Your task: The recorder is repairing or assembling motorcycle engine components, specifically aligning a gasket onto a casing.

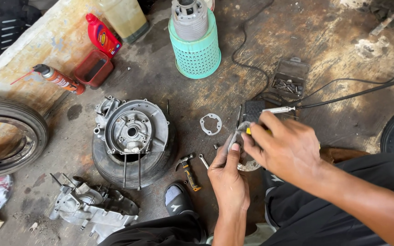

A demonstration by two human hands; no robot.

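Note:
My left hand holds a small grey metal part up between thumb and fingers. My right hand grips a tool with a yellow handle and presses it against that part; most of the tool is hidden under my fingers. Both hands hover above the oily floor, just right of a flat ring-shaped gasket. A round metal piece lies on the floor beneath my hands.
An engine case half rests on a small tyre; another case half lies nearer. A small hammer, a wrench, a teal basket, red bottle, spray can, bit box, cables, tyres at both edges.

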